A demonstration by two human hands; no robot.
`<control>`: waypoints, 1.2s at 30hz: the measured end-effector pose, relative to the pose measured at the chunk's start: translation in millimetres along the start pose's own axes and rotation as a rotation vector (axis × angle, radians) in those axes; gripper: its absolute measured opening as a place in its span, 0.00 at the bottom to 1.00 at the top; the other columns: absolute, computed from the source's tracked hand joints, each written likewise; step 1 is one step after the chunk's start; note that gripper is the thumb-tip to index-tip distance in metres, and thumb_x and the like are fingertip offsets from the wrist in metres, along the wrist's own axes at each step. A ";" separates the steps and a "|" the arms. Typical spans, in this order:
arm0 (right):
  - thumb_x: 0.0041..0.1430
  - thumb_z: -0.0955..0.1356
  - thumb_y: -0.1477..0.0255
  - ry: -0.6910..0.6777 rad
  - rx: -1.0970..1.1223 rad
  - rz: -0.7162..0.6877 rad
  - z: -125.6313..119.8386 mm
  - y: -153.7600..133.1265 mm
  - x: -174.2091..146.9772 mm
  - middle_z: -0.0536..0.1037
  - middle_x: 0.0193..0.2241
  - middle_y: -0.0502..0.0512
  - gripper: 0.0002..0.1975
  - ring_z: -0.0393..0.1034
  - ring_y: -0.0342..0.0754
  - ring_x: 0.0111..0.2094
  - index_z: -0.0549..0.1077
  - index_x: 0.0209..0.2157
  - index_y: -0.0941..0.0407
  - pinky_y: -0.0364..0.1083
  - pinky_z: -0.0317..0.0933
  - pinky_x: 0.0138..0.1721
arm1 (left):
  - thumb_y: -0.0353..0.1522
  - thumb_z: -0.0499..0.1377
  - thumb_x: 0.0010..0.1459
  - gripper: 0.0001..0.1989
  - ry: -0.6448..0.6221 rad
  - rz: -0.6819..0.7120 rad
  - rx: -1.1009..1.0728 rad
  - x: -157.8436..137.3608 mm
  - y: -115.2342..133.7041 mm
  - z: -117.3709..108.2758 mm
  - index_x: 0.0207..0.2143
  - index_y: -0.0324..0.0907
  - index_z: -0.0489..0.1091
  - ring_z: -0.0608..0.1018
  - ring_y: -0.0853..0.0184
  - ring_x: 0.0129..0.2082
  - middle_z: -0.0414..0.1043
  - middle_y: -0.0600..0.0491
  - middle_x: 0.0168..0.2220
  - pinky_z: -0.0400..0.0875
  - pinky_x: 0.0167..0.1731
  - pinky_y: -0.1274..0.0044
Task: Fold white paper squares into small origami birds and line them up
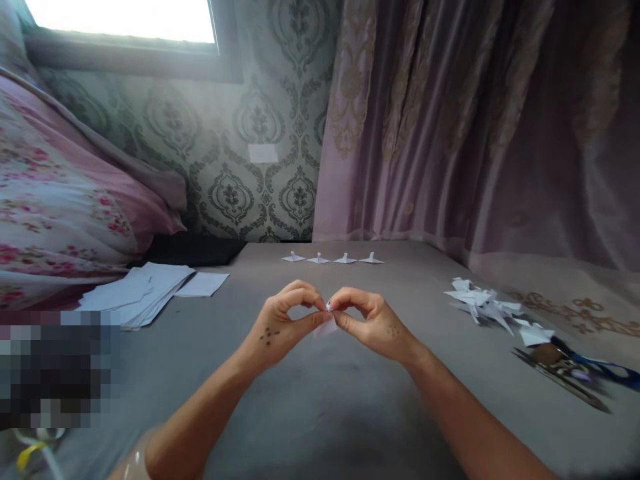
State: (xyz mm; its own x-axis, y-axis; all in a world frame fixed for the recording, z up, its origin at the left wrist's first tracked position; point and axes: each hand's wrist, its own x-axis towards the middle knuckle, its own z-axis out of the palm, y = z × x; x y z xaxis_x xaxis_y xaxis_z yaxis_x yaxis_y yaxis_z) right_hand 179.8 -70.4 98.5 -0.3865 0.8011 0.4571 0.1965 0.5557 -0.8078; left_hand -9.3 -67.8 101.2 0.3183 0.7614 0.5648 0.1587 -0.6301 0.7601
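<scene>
Both hands meet at the middle of the view, pinching a small piece of folded white paper (326, 325) between thumbs and fingertips. My left hand (287, 319) grips it from the left, and my right hand (367, 319) from the right. The fingertips hide most of the paper's upper part; its lower part shows pale beneath the thumbs. Beyond the hands, several small folded paper figures (345, 259) stand in a row on the grey surface (320, 400), each with a flat base and a small raised point.
At the left lie a stack of white sheets (145, 293), a smaller paper pile (203, 285) and a black flat item (195, 250). At the right are a heap of folded white paper pieces (483, 301), blue-handled scissors (600, 367) and a dark pointed tool (565, 381).
</scene>
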 end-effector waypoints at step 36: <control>0.43 0.74 0.60 0.257 0.434 0.645 26.4 92.1 8.1 0.74 0.24 0.49 0.16 0.65 0.40 0.26 0.75 0.29 0.58 0.41 0.57 0.28 | 0.34 0.70 0.43 0.13 0.055 -0.863 -0.708 -3.1 -105.7 37.4 0.29 0.37 0.72 0.73 0.75 0.25 0.74 0.54 0.27 0.66 0.29 0.82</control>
State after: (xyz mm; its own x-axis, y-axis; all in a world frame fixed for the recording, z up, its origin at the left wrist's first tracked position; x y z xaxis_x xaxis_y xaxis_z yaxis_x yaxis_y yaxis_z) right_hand 171.0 -18.6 18.0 -0.0875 0.9891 -0.1186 -0.0772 -0.1254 -0.9891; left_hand 7.9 -9.3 7.1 0.3135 0.9186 -0.2406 -0.2672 0.3285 0.9059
